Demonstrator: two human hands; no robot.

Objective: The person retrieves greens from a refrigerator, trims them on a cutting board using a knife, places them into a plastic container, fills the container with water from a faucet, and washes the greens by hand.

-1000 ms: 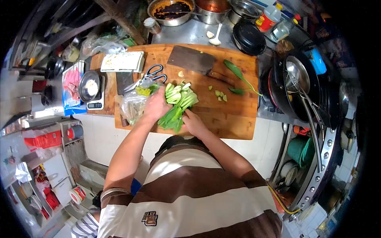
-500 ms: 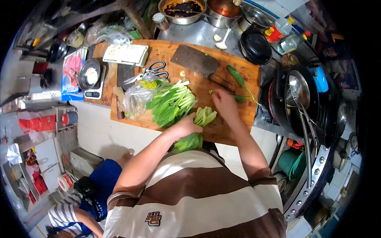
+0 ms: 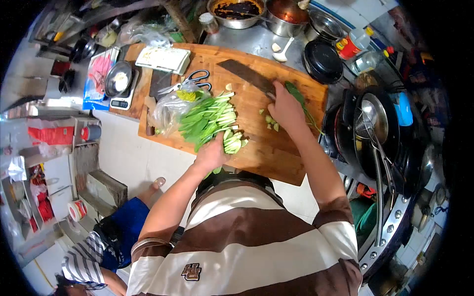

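On the wooden cutting board (image 3: 271,158), the left hand (image 3: 211,154) holds a small bunch of leafy greens (image 3: 233,143) beside a bigger pile of greens (image 3: 208,116). The right hand (image 3: 288,107) grips the handle of the cleaver (image 3: 245,75). Little cut bits (image 3: 271,123) lie near, so some cutting seems done; the leaves look uncut. Fingers hide the bunch's middle. What's inside the plastic bag (image 3: 167,113) is hard to see.
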